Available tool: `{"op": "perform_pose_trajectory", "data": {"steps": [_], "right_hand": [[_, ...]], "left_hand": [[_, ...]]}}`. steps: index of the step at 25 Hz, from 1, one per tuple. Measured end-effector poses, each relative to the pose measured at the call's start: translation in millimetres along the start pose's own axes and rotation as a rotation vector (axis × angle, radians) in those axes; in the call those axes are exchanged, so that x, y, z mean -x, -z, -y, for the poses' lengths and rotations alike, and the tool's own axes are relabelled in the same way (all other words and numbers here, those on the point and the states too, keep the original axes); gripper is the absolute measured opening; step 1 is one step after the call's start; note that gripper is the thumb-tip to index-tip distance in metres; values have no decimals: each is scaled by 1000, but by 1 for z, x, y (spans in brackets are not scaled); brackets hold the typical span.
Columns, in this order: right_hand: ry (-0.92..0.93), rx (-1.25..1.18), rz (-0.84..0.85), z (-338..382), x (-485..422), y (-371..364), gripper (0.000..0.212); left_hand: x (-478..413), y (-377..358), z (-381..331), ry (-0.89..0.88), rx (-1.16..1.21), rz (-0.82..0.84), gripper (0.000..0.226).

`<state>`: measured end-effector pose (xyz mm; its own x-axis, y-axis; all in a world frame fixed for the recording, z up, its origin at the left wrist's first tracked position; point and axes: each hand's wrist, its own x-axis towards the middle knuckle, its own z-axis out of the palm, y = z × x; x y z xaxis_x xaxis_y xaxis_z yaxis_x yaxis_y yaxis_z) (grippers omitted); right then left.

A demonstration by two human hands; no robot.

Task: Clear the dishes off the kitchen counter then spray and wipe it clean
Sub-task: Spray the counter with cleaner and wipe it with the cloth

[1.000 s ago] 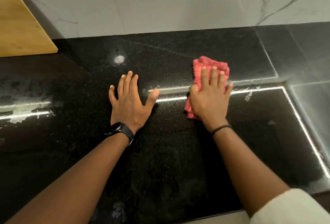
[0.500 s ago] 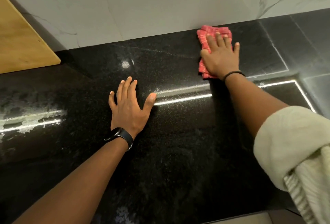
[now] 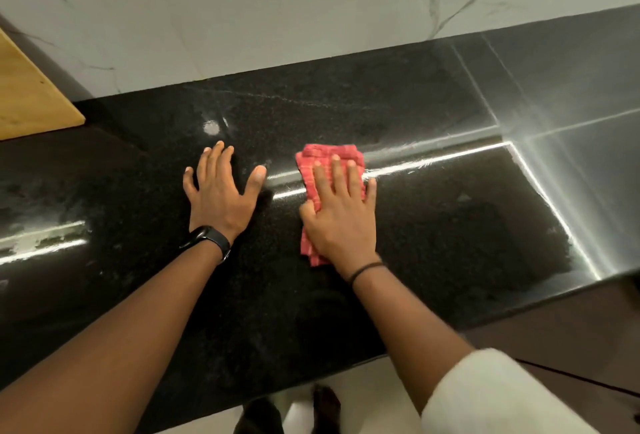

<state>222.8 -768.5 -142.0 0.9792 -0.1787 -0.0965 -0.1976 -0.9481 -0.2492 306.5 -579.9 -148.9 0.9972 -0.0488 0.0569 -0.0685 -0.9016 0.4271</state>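
The counter point(image 3: 433, 226) is being wiped, no dishes showing; smears point(image 3: 41, 239) at 9 o'clock are being left. The left hand point(image 3: 218, 198) is being pressed flat, empty. The right hand point(image 3: 341, 222), fingers straight, is being pressed on the cloth point(image 3: 306, 165) at centre, pulled back from 1 o'clock.

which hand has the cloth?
The right hand, fingers flat on the red cloth; the left hand rests on bare black counter.
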Motion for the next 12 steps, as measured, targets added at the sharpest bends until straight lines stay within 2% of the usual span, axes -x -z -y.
{"op": "perform_pose_trajectory", "data": {"steps": [2, 5, 9, 12], "right_hand": [[62, 25, 8, -23, -32, 13, 71], [-117, 24, -29, -87, -50, 26, 70], [-360, -12, -96, -148, 34, 29, 71], [-502, -19, -122, -134, 109, 21, 73]], "left_hand": [[0, 2, 0, -20, 13, -18, 84], [-2, 2, 3, -45, 23, -49, 80], [3, -3, 5, -77, -7, -48, 80], [5, -3, 1, -104, -26, -55, 79]]}}
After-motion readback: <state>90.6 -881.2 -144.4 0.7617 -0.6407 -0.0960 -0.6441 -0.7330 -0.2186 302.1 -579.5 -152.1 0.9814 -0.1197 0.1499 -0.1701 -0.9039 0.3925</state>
